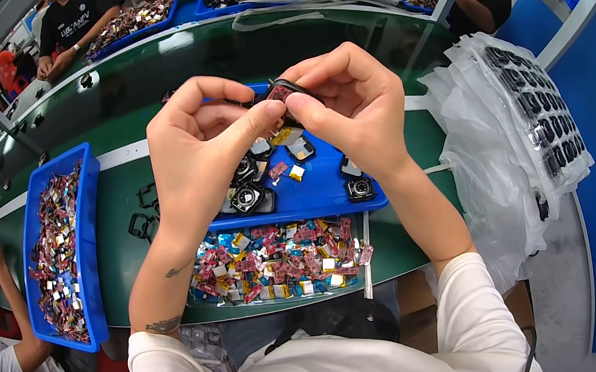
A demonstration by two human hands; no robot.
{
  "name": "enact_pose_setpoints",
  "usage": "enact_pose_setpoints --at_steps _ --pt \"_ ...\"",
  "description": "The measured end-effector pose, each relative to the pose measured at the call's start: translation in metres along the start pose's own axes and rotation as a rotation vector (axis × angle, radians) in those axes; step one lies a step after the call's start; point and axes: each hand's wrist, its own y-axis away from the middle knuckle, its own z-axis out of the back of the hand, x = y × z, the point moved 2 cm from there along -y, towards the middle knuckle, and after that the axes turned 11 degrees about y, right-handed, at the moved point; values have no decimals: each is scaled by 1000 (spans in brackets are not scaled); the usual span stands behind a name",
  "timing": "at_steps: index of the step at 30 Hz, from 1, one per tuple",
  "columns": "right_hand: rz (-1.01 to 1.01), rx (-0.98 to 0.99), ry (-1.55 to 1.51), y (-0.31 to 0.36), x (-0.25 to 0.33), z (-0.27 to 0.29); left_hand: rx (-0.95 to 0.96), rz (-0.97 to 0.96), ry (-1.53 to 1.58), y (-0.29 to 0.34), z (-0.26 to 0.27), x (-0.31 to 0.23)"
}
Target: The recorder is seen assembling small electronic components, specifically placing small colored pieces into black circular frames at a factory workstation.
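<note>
L hand (199, 147) & R hand (364, 114) pinched a small blk case (284, 91) over the blue ctr tray (325, 181), w/ mixed-parts pile (275, 262) just this side of it, blue bin (89, 254) to its L, plastic wrap (474, 123) to its R.

The left forearm (160, 274) comes in from about 8 o'clock, the right forearm (436, 221) from about 4. Toward 12, the left hand (204, 143) and right hand (358, 111) face each other, pinching, fingers (218, 87) curled, thumb tips (270, 110) nearly meeting.
</note>
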Motion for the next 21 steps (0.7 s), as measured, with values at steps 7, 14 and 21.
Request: enact_pose_setpoints --at_steps 7,14,21 --pt "13 36 -43 0 0 1 65 -1 -34 -3 2 2" --pt "-76 -32 -2 2 1 2 116 11 -42 -3 -1 2" --pt "-21 47 98 -3 1 5 106 28 -78 -7 8 4"
